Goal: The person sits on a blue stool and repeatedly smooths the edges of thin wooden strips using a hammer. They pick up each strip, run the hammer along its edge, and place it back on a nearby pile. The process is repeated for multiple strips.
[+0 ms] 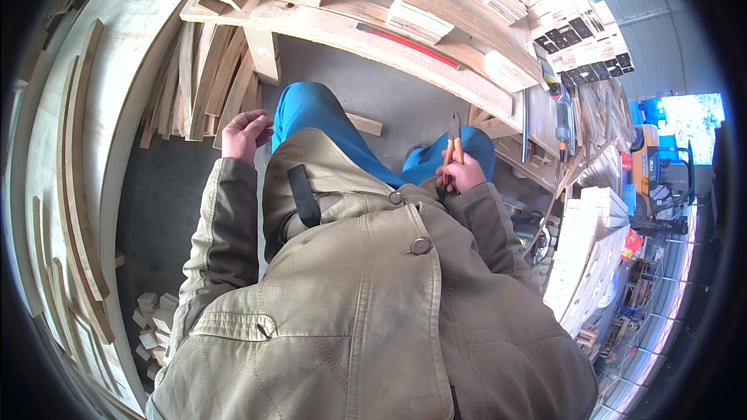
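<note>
In my right hand (464, 173), beside my right thigh, is a pair of pliers (454, 134) with orange handles. My fingers wrap round the handles, and the metal jaws point away from me. My left hand (247, 137) hangs in the air just left of my left knee. Its fingers are curled with the tips pressed together; whether something small sits between them is hidden. Ahead of my knees runs a wooden bench (334, 29) bearing long boards and a red bar-shaped tool (408, 46).
Leaning boards (210, 85) stand at the bench's left end. A large wooden panel (140, 47) with long strips lies along the left. Small wood blocks (159, 319) are piled at lower left. A power tool (562, 120) hangs on the right, near stacked timber (583, 241). A loose wood piece (364, 124) lies beyond my knees.
</note>
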Demonstrator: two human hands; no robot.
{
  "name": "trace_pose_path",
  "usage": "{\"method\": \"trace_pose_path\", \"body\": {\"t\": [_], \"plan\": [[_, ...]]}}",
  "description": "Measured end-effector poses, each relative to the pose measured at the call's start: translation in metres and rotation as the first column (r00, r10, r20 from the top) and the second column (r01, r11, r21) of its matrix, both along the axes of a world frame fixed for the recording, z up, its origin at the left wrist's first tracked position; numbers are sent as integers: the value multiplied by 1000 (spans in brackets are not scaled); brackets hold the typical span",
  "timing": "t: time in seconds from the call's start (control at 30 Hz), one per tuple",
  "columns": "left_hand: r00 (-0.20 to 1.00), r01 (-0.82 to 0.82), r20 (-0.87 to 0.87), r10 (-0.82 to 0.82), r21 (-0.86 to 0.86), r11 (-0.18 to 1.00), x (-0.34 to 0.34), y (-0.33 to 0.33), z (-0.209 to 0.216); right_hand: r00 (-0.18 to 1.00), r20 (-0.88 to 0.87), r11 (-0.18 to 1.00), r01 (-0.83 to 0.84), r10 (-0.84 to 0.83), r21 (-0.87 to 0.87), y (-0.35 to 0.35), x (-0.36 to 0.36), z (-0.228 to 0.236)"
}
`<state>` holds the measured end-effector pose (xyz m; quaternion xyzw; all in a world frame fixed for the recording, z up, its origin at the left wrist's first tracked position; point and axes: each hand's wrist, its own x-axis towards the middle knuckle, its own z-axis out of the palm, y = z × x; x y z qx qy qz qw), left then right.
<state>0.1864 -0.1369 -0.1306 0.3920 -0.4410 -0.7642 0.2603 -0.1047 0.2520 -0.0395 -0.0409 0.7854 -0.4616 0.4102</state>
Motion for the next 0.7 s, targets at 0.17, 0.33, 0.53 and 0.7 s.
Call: {"method": "trace_pose_path", "body": {"t": [0.17,0.33,0.53,0.7], "plan": [[994,-95,66,91,54,994,24,-8,-12,985,-44,986,-166,168,32,-28,22,14],[990,-127,73,123,59,990,27,-13,-2,969,1,968,-245,245,-56,-61,25,22],[983,-171,76,167,39,985,33,-9,19,934,71,931,-338,349,-136,-87,11,7],[966,-239,109,236,12,971,33,3,39,903,190,921,-365,386,-134,-109,-12,-23]]}}
